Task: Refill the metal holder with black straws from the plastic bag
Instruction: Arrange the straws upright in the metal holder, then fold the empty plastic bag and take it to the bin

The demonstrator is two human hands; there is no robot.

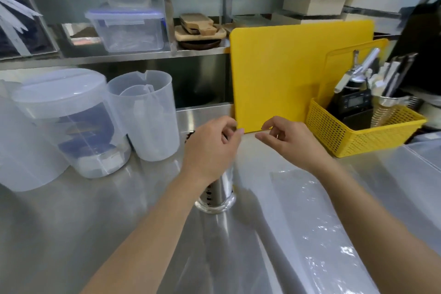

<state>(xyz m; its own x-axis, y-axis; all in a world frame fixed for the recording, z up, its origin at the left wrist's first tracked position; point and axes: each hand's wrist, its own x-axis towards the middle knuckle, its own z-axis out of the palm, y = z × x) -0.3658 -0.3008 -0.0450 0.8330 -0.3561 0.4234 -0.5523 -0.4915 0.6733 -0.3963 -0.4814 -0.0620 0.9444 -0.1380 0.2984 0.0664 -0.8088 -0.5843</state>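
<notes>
The shiny metal holder (220, 194) stands upright on the steel counter (95, 210), in the middle of the view. My left hand (211, 150) is curled over its top and hides most of the opening. The tips of black straws (190, 135) poke out just left of that hand, and dark straw ends show between its fingers. My right hand (287, 142) hovers a little to the right of the holder with fingers apart and nothing in it. A clear plastic bag (312, 212) lies flat on the counter under my right forearm; I see no straws in it.
A yellow cutting board (286, 71) leans upright just behind my hands. A yellow basket (353, 137) with tools stands at the right. Clear pitchers (148, 117) and a lidded container (69, 124) stand at the left. A shelf with boxes runs along the back.
</notes>
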